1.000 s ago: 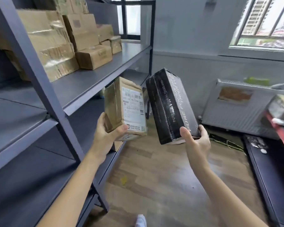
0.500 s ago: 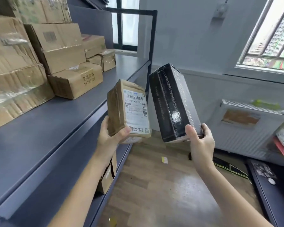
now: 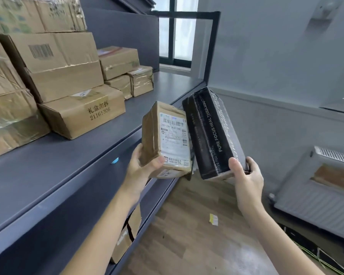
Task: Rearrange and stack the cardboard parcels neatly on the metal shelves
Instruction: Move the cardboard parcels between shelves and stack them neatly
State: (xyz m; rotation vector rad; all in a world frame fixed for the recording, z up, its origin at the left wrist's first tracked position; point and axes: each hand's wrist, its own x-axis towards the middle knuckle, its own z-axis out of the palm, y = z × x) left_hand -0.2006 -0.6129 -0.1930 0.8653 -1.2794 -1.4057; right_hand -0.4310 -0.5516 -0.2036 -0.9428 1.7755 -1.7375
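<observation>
My left hand grips the lower end of a small brown cardboard parcel with a white shipping label, held upright just off the front edge of the grey metal shelf. My right hand grips the bottom of a black box printed with white lettering, tilted and almost touching the brown parcel. Both parcels are in the air, beside the shelf. Several stacked cardboard parcels stand on the shelf at the back left.
The front half of the shelf surface is bare grey metal. Another cardboard box sits on a lower shelf level. A white radiator lines the right wall. Wooden floor with a yellow paper scrap lies below.
Both hands have risen with their parcels toward the upper shelf level. My view has lifted and closed in on the shelf; the stacked boxes look nearer.
</observation>
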